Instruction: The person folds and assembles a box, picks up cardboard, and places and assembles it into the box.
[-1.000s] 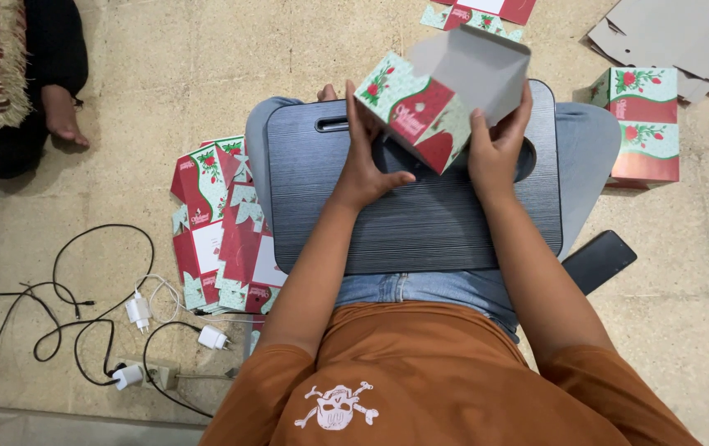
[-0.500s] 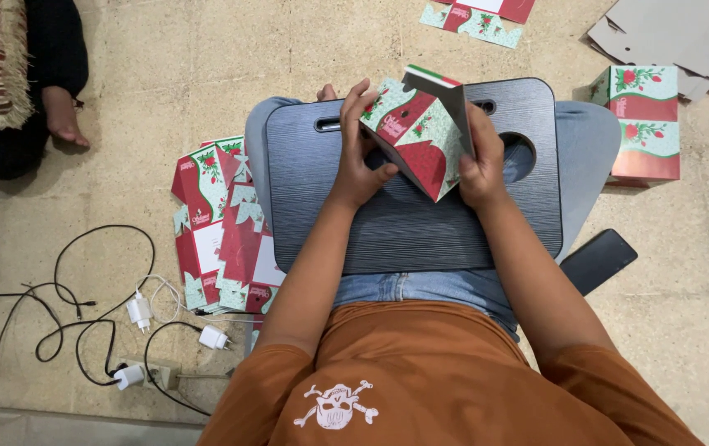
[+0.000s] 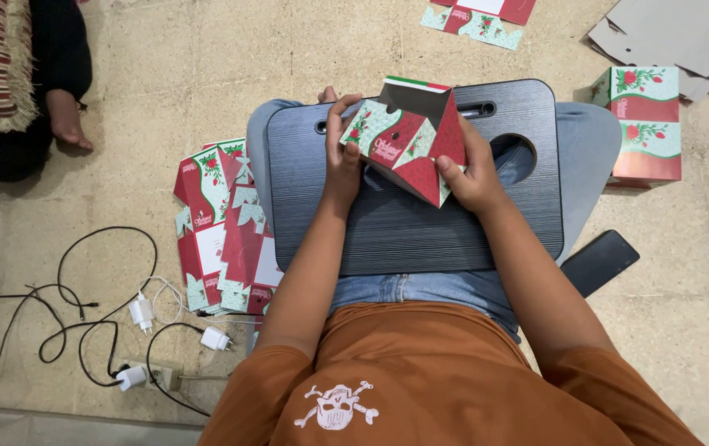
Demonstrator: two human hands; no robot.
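Red-and-green carton (image 3: pixel 408 136), open-mouthed a second ago, now tilts over the lap tray (image 3: pixel 420 223), left hand (image 3: pixel 342 153) and right hand (image 3: pixel 470 169) fingers pinching its flaps closed.

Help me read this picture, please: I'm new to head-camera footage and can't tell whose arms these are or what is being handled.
The camera sits on a seated person's head and looks straight down, so the two arms reaching up the picture are that person's own. A dark lap desk rests across their knees. Above it, the left hand and right hand together hold a red and green floral carton, partly folded into shape, one end open. On the floor to the left lies a stack of flat cartons, with chargers and cables beside it. To the right stand a finished box and a dark phone. Another person's foot shows at top left.
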